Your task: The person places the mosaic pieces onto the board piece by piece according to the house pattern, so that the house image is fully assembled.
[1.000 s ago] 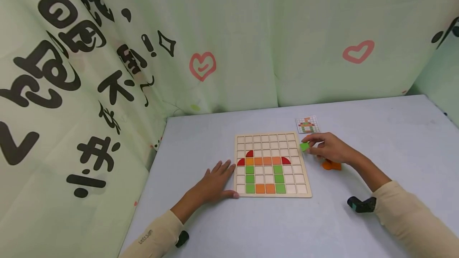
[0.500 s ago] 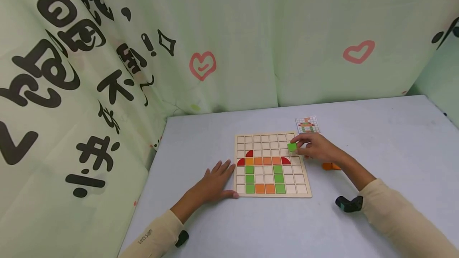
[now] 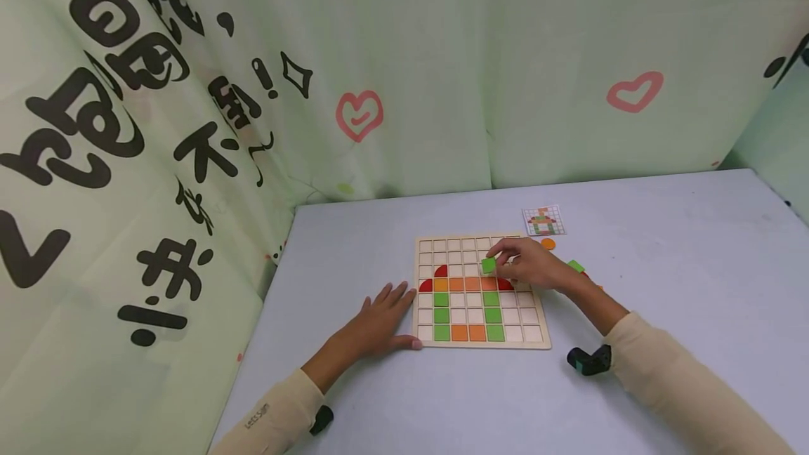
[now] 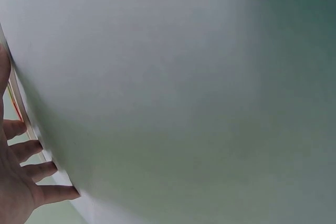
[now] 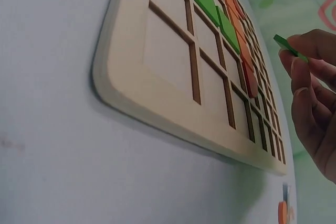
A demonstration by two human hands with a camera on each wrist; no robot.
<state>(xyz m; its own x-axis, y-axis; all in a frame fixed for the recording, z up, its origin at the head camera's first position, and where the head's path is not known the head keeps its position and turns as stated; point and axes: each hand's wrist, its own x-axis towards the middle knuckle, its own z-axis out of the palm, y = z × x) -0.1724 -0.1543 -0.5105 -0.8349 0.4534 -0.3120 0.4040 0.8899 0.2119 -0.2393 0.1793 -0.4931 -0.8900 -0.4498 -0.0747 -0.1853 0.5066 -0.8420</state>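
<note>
My right hand (image 3: 529, 262) pinches a green square tile (image 3: 489, 265) between thumb and fingers, over the upper right part of a wooden grid board (image 3: 545, 340). In the right wrist view the green tile (image 5: 286, 45) is held edge-on, apart from the board (image 5: 157, 100). Green, orange and red pieces sit in the board's cells, among them a red quarter-round (image 3: 440, 271) at the upper left of the pattern. With fingers spread, my left hand (image 3: 379, 321) rests on the table against the board's left edge; the left wrist view shows its fingers (image 4: 39, 171).
A small pattern card (image 3: 543, 220) lies behind the board at the right. An orange round piece (image 3: 548, 244) is just in front of it. Right of the board a green piece (image 3: 576, 266) and other pieces are partly hidden by the right arm. A printed curtain (image 3: 430, 76) hangs behind the table.
My right hand has carried the green tile leftward from beside the board to above its cells. This uncovers the orange round piece near the card. The left hand stays in place.
</note>
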